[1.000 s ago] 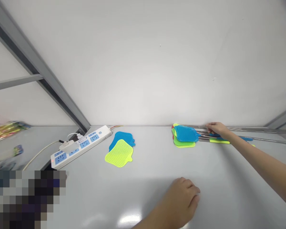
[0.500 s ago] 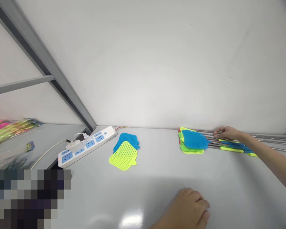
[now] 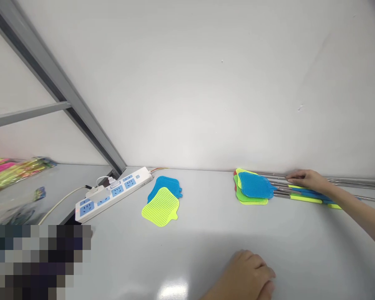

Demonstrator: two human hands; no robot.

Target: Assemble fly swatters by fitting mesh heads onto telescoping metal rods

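My left hand (image 3: pixel 245 275) rests on the grey table near the bottom edge, its fingers curled into a loose fist and nothing showing in it. At the right, my right hand (image 3: pixel 309 181) is closed over the stack of fly swatters, its fingertips pinched at a thin metal rod (image 3: pixel 281 177). A blue fly swatter (image 3: pixel 256 185) lies on top of the stack, over a green swatter head (image 3: pixel 246 196) and yellow ones, with red edges peeking out at the left. Blue and yellow grips (image 3: pixel 304 198) pass beneath my right hand and forearm, partly hidden.
A loose yellow swatter head (image 3: pixel 161 207) overlaps a blue swatter head (image 3: pixel 165 184) left of centre. Beside them lies a white power strip (image 3: pixel 114 193) with plugs and cables. Bagged colourful items (image 3: pixel 21 171) lie far left, near a metal frame post (image 3: pixel 90 129). A white wall stands behind.
My right hand has slid slightly to the right along the rods, fingers still pinched. My left hand has barely moved.
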